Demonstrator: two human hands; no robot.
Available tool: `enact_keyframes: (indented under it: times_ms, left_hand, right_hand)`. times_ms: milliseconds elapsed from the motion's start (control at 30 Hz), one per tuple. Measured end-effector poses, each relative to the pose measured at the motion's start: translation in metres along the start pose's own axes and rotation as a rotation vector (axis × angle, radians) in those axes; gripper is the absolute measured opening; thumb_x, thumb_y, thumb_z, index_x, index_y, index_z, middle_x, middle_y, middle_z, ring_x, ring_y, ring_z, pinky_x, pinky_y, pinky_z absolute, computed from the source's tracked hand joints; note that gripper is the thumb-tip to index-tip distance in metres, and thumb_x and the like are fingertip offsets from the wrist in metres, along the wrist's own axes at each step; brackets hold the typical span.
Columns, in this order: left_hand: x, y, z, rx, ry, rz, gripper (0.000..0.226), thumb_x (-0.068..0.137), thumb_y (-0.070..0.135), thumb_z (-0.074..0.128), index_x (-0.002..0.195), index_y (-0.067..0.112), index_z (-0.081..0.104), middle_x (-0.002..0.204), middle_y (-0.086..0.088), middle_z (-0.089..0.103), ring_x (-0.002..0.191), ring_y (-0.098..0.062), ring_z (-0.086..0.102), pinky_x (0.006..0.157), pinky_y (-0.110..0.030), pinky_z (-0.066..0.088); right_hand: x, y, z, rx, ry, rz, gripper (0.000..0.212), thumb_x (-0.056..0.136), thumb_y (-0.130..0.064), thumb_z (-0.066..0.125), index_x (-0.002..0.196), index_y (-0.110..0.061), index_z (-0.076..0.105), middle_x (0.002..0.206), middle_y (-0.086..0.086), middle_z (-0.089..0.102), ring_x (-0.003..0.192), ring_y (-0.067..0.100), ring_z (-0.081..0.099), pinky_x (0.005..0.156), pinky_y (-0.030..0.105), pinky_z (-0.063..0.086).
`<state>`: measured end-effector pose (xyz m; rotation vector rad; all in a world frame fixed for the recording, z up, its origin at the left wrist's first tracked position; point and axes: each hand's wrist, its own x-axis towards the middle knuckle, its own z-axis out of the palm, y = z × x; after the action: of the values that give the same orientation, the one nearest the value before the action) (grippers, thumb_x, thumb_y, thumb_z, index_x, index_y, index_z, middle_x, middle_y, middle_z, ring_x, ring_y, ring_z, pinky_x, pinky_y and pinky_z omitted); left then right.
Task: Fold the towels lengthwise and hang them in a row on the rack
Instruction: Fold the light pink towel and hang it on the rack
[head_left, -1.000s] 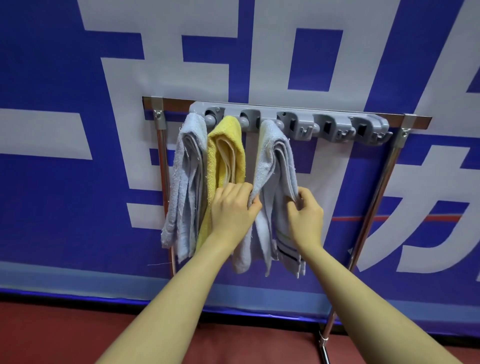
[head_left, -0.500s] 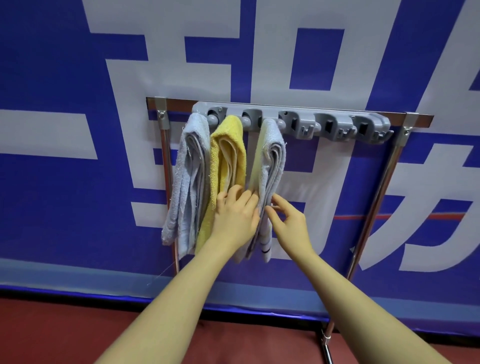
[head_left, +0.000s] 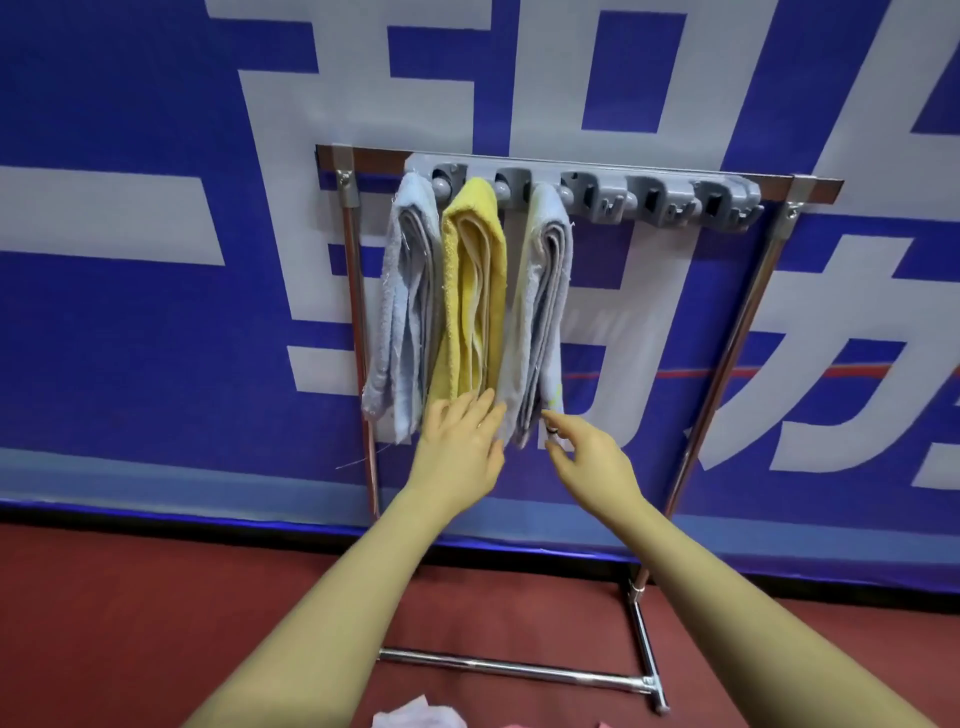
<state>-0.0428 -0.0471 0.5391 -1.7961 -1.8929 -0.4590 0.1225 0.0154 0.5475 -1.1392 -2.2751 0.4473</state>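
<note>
Both hands (head_left: 524, 447) dropped to towels' (head_left: 540, 322) bottom edges, fingers loose.

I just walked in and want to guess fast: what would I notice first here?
Probably the bright yellow terry towel, hanging folded in the middle of three towels on the grey plastic clip rack, between a pale blue towel and a grey-white towel. Just below them, the left hand and right hand reach toward the towel bottoms, before a big blue-and-white banner.
</note>
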Motion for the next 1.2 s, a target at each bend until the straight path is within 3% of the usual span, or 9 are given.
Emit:
enact_keyframes:
  times_ms: [100,233,333,500,633,833,933,1033,1200]
  left_hand:
    - [-0.033,0.008,0.002,-0.007,-0.045,-0.014,0.048,0.077,0.034,0.039,0.107,0.013,0.07,0.116,-0.003,0.067,0.102,-0.022,0.064,0.09,-0.035,0.029]
    - [-0.07,0.019,0.015,-0.076,-0.105,-0.033,0.04,0.075,0.028,0.054,0.11,0.012,0.069,0.118,-0.006,0.066,0.105,-0.024,0.063,0.089,-0.041,0.046]
    - [-0.092,0.027,0.031,-0.136,-0.144,-0.04,0.04,0.076,0.025,0.059,0.112,0.01,0.067,0.12,-0.008,0.065,0.107,-0.026,0.062,0.088,-0.044,0.047]
    - [-0.118,0.039,0.072,-0.143,-0.252,-0.036,0.042,0.075,0.035,0.041,0.095,0.018,0.073,0.105,-0.001,0.072,0.09,-0.018,0.067,0.085,-0.035,0.035]
    - [-0.141,0.045,0.122,-0.203,-0.345,-0.033,0.042,0.073,0.034,0.04,0.093,0.017,0.073,0.1,-0.002,0.073,0.085,-0.019,0.068,0.079,-0.034,0.049]
    - [-0.179,0.042,0.218,-0.263,-0.496,-0.062,0.041,0.073,0.032,0.041,0.09,0.015,0.074,0.095,-0.002,0.073,0.081,-0.019,0.069,0.079,-0.031,0.029]
    - [-0.202,0.036,0.264,-0.328,-0.629,-0.114,0.039,0.076,0.028,0.047,0.101,0.011,0.072,0.108,-0.008,0.07,0.096,-0.026,0.066,0.087,-0.036,0.037]
    - [-0.227,0.026,0.31,-0.321,-0.739,-0.161,0.047,0.083,0.03,0.04,0.12,0.01,0.062,0.129,-0.008,0.059,0.118,-0.027,0.053,0.097,-0.039,0.032]
    - [-0.282,0.008,0.377,-0.248,-0.895,-0.159,0.043,0.094,0.023,0.045,0.136,0.014,0.048,0.146,-0.003,0.042,0.131,-0.023,0.039,0.103,-0.035,0.024]
  right_hand:
    - [-0.026,0.003,0.008,-0.005,-0.01,0.018,0.042,0.096,-0.019,0.049,0.137,-0.019,0.049,0.135,0.001,0.057,0.12,0.025,0.054,0.091,0.038,0.046]
    - [-0.057,0.01,0.021,-0.051,-0.034,0.005,0.04,0.096,-0.019,0.049,0.135,-0.019,0.051,0.133,0.0,0.057,0.119,0.024,0.054,0.092,0.035,0.044]
    - [-0.077,0.021,0.038,-0.082,-0.092,0.016,0.038,0.096,-0.019,0.049,0.134,-0.017,0.052,0.131,0.001,0.058,0.118,0.024,0.054,0.092,0.036,0.043]
    - [-0.103,0.057,0.081,-0.075,-0.176,0.044,0.036,0.094,-0.016,0.052,0.129,-0.014,0.057,0.124,0.007,0.062,0.114,0.028,0.057,0.093,0.039,0.045]
    - [-0.116,0.099,0.122,-0.073,-0.282,0.128,0.037,0.093,-0.017,0.052,0.129,-0.014,0.057,0.126,0.007,0.061,0.112,0.029,0.059,0.093,0.04,0.046]
    - [-0.128,0.161,0.202,-0.049,-0.418,0.246,0.034,0.092,-0.016,0.052,0.125,-0.013,0.06,0.117,0.01,0.063,0.109,0.032,0.059,0.087,0.04,0.047]
    - [-0.133,0.185,0.25,-0.044,-0.499,0.3,0.032,0.093,-0.016,0.051,0.123,-0.011,0.06,0.119,0.011,0.063,0.11,0.032,0.058,0.087,0.04,0.047]
    - [-0.139,0.206,0.303,-0.017,-0.556,0.334,0.031,0.092,-0.016,0.052,0.121,-0.01,0.061,0.121,0.012,0.063,0.112,0.032,0.058,0.089,0.041,0.047]
    - [-0.155,0.223,0.385,0.014,-0.637,0.342,0.032,0.09,-0.016,0.057,0.121,-0.008,0.063,0.118,0.015,0.063,0.107,0.036,0.059,0.088,0.039,0.045]
